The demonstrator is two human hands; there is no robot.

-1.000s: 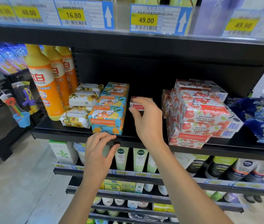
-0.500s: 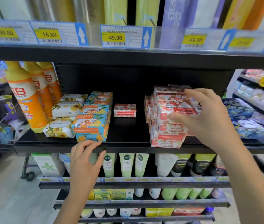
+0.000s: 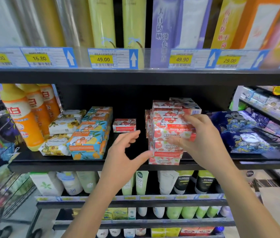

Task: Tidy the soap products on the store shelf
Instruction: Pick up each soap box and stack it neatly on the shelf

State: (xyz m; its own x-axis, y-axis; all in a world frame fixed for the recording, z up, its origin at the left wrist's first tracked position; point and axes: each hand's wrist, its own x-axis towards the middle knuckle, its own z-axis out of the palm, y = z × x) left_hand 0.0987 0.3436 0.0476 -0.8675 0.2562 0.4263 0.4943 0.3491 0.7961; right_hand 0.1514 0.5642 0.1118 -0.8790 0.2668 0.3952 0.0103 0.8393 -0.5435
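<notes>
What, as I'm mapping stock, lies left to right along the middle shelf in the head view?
orange bottles → white sunflower packs → blue soap boxes → lone red soap box → red soap stack → dark blue packs

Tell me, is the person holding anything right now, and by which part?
The right hand grips a pink soap box by its right end, thumb below, fingers above. The left hand holds nothing.

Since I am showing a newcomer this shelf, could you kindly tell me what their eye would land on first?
The right grip holds an upside-down red Goat Soap box at the red stack, right of centre. The left grip is open beside it. One lone red box sits apart, further back.
</notes>
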